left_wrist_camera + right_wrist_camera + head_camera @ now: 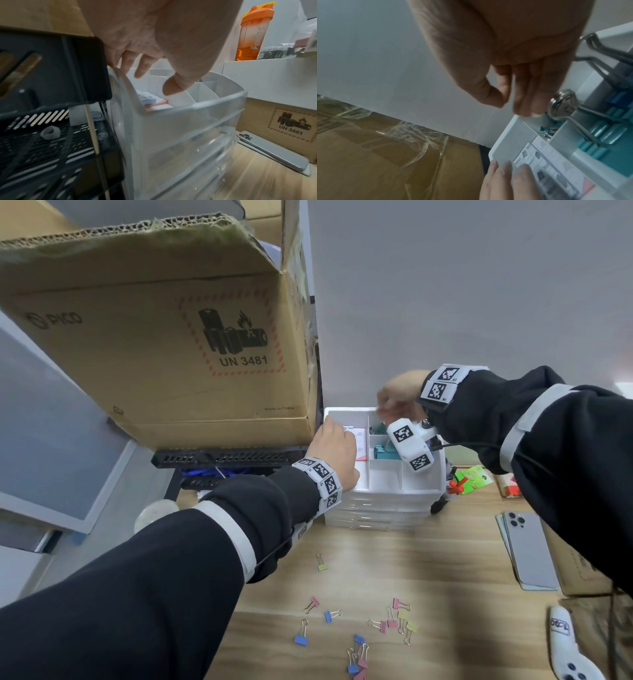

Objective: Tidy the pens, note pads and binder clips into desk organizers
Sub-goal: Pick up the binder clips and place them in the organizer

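A white desk organizer (pixel 387 494) with drawers stands at the back of the wooden table. My left hand (pixel 334 436) lies on its left rim, straight fingers (pixel 505 174) touching the note pad (pixel 556 159) in the left compartment and thumb (pixel 173 86) against a divider. My right hand (pixel 510 106) hovers over the far compartment with fingers hanging loose and nothing in them. Large teal binder clips (pixel 604 135) fill the middle compartment, and a small teal clip (pixel 546 128) lies in the far one. Several small coloured binder clips (pixel 387 621) are scattered on the near table.
A large cardboard box (pixel 164 337) sits on a black tray rack (pixel 222 457) tight against the organizer's left side. Two phones (pixel 527 549), a white controller (pixel 565 645) and a green packet (pixel 474 475) lie to the right. An orange bottle (pixel 252 33) stands behind.
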